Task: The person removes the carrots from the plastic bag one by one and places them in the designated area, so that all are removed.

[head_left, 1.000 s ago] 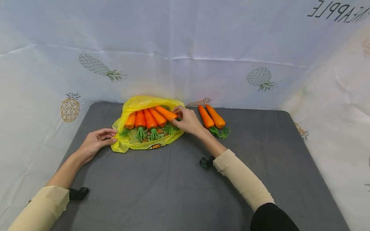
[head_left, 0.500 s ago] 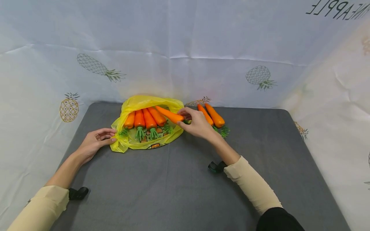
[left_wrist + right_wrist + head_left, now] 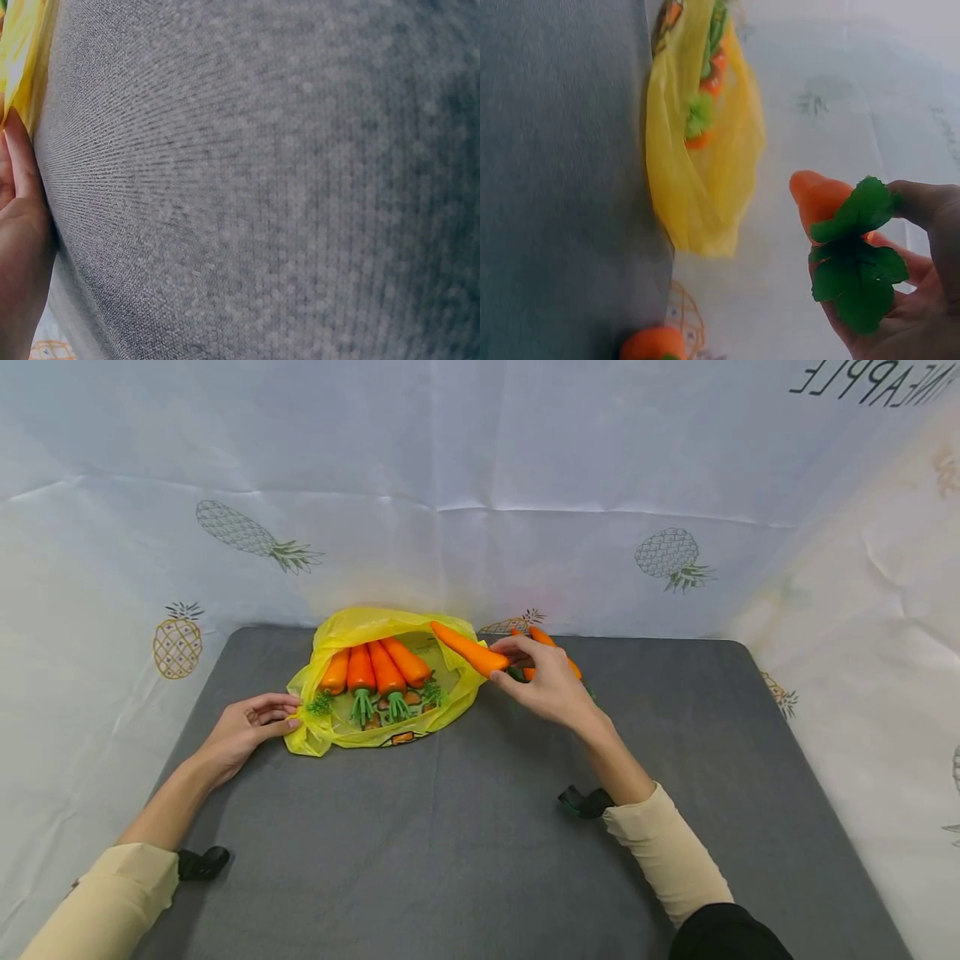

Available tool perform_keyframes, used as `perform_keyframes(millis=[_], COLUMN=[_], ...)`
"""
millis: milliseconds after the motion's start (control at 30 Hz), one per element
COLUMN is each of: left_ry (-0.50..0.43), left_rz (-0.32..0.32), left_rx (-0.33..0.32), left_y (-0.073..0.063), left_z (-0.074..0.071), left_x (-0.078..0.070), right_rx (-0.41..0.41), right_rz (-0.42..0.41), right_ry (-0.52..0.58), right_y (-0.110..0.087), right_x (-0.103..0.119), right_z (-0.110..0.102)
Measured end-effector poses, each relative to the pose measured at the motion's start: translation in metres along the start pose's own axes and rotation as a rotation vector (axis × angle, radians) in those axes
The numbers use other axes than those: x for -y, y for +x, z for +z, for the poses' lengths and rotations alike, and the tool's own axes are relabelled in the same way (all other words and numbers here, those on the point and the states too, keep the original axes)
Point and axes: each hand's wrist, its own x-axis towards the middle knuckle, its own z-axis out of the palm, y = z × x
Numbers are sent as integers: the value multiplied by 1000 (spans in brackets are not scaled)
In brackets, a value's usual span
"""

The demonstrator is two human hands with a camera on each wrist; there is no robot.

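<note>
A yellow plastic bag (image 3: 352,631) lies open at the back of the grey table (image 3: 465,827) with several orange toy carrots (image 3: 375,670) inside. My right hand (image 3: 542,681) pinches one carrot (image 3: 468,648) by its leafy end, raised over the bag's right edge; the right wrist view shows that carrot (image 3: 821,199) and its green leaves (image 3: 855,259) in my fingers. My left hand (image 3: 251,724) grips the bag's left corner, and the left wrist view shows its fingers (image 3: 19,161) against the yellow bag (image 3: 19,56).
Other carrots (image 3: 555,652) lie on the table behind my right hand, mostly hidden by it. A white cloth with pineapple prints (image 3: 671,558) hangs close behind and beside the table. Bare grey surface fills the front half.
My right hand has drawn one carrot out of the bag, rightward and upward, now over the bag's right edge. The left hand has stayed on the bag's corner.
</note>
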Motion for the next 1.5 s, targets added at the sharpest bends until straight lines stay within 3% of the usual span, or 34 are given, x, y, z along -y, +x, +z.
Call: perform_keyframes(millis=[567, 867, 1500], left_ry=[-12, -23, -28], left_rz=[2, 12, 4], left_rx=[1, -1, 5], left_y=[0, 1, -1], left_z=[0, 0, 0], left_x=[0, 1, 0], right_rx=[-157, -193, -175], right_rz=[117, 199, 270], right_ry=[-46, -92, -178], right_y=[-27, -42, -59], right_x=[-33, -60, -106], right_z=[-52, -74, -80])
